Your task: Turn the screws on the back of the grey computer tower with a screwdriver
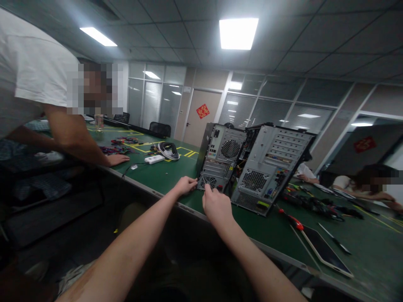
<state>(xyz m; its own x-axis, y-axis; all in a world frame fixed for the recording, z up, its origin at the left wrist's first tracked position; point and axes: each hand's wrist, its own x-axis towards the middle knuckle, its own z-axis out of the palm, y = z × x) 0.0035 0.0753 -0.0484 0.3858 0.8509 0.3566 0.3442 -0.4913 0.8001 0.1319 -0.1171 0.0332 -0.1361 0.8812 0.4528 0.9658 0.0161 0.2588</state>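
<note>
A computer case [220, 147] stands upright on the green table with its rear side toward me. At its lower left corner, my left hand [186, 186] has its fingertips pressed together against the case edge. Just right of it, my right hand [217, 204] is closed in front of the rear grille at the bottom of the same case. A thin, light shape rises from the right fingertips; what they hold is too small to make out. Close by on the right is a second, larger computer case [273, 155], tilted in view, its rear panel also facing me.
Right of the cases lie a red-handled tool [295, 222], a phone-like tablet [325, 250], a screwdriver [334, 239] and bundled cables [315, 203]. To the left are a white power strip [154, 159], a black-and-white ring-shaped object [169, 151] and a co-worker's hand [118, 160]. Other people sit at right.
</note>
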